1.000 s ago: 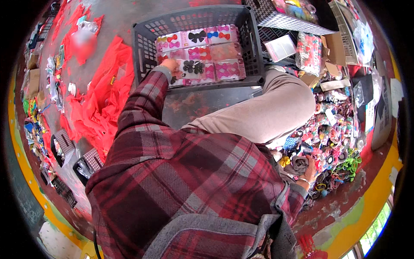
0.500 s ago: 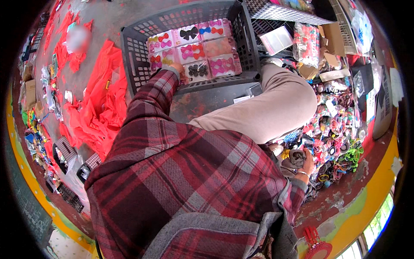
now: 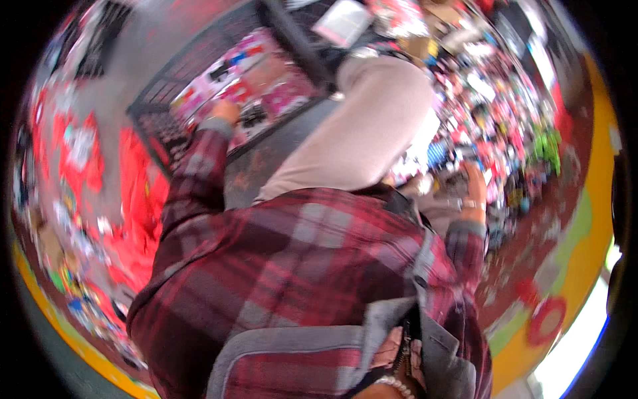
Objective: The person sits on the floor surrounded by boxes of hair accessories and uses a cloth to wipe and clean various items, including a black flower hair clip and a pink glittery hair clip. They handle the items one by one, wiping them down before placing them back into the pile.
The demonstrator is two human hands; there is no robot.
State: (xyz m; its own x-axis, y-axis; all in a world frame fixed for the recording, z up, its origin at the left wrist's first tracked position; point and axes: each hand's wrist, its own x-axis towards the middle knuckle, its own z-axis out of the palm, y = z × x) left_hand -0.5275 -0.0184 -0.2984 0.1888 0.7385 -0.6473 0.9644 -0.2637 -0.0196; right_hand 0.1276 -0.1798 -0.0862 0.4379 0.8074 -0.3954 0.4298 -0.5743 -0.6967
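Grey floor (image 3: 143,53), littered all round, blurry frame. Right side: big loose heap of small mixed accessories (image 3: 495,116), with a clump of bright green loops (image 3: 547,149) at its right edge. Left side: crumpled red cloth (image 3: 139,206), looks thin and limp.

Far, left of the bent leg (image 3: 372,123): black plastic crate (image 3: 296,46), tilted in view, slotted walls. Probably stiff and not heavy; best hold is the thick rim, on opposite sides. Inside, flat bow packs (image 3: 269,73) lie in rows, bows in pink, red, blue and black. Packs should be light, thin, slick if film-wrapped; pinch by an edge, since pressing the middle could crush the bows.

Far right of the crate, a pale flat packet (image 3: 342,22) and a red-and-white bundle (image 3: 399,16), contents unclear.

Left hand (image 3: 224,112) is over the packs at the crate's near-left part; fingers smeared, can't tell whether they grip one. Right hand (image 3: 474,186) is at the heap's near edge, beside a dark greyish item (image 3: 452,181), probably soft, easiest bunched in the palm; finger closure can't be told.
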